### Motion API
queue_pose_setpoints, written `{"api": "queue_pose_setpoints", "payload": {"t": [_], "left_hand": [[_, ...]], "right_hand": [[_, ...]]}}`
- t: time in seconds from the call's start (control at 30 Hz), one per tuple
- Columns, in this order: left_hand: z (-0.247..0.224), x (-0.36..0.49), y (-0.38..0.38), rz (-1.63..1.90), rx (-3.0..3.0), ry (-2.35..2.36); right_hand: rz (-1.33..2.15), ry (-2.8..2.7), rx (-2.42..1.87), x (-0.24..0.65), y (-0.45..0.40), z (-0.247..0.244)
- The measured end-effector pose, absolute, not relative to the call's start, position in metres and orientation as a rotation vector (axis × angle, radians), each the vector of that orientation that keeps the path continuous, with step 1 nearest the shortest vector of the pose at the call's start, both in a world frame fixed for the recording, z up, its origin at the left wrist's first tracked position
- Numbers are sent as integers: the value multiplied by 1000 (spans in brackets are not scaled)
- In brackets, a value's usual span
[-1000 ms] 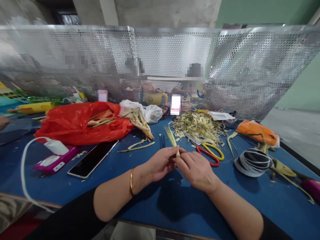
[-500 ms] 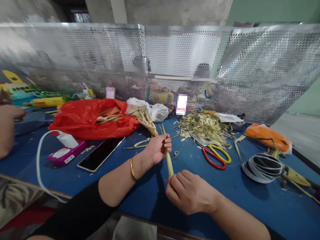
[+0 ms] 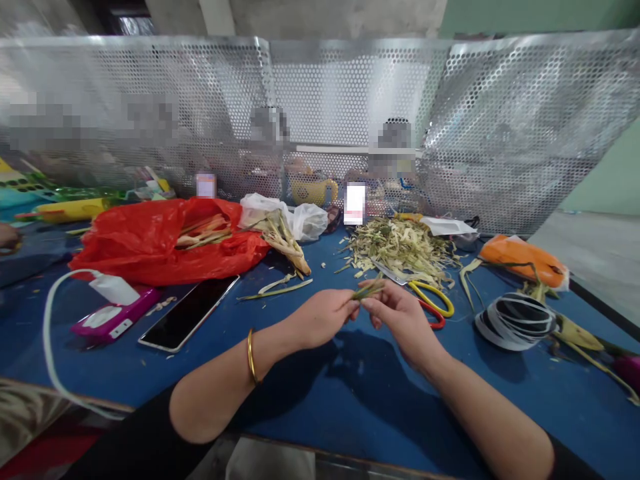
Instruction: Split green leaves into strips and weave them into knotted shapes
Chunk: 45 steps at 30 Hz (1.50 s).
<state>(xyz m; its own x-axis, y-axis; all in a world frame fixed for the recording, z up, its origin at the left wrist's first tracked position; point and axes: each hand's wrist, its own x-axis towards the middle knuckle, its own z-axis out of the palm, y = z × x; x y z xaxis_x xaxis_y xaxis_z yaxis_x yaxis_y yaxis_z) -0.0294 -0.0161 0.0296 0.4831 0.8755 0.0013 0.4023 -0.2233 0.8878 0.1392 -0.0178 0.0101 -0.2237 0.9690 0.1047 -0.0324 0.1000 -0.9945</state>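
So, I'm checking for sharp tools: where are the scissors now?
In the head view, right of centre: the scissors lie beyond the right hand, at the near edge of the shredded plant pile.

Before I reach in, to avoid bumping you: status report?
Left hand pinching thin green plant strips. Right hand at their loose ends. Red-and-yellow-handled metal scissors partly hidden behind right hand.

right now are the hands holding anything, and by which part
A bundle of plant strips: the left hand grips just behind its frayed tips; the right hand is at those tips, its hold unclear.
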Motion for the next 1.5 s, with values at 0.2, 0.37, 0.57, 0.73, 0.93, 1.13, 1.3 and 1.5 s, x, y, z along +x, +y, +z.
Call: {"api": "queue_pose_setpoints", "payload": {"t": [0.2,0.37,0.57,0.73,0.93,1.13,1.3,1.5], "left_hand": [[23,-25,-15,566,1967,1052],[22,-23,-12,595,1596,944],[19,-24,-10,527,1408,933],[19,-26,-9,631,1487,1022],[17,-29,-7,707,1635,1164],[15,-28,-7,649,1528,1091],[14,-30,-5,644,1420,1053],[14,-29,-4,629,1364,1074]], "right_hand": [[1398,-1208,-995,134,-23,4],[1472,-1093,-959,137,-21,3],[1463,-1165,-922,136,-19,-1],[1303,-1497,-1094,153,-6,5],[-106,-2181,-1902,196,13,18],[-178,-2321,-2322,208,18,21],[-54,-2332,-2331,218,20,23],[37,-2265,-2254,213,17,19]]}}
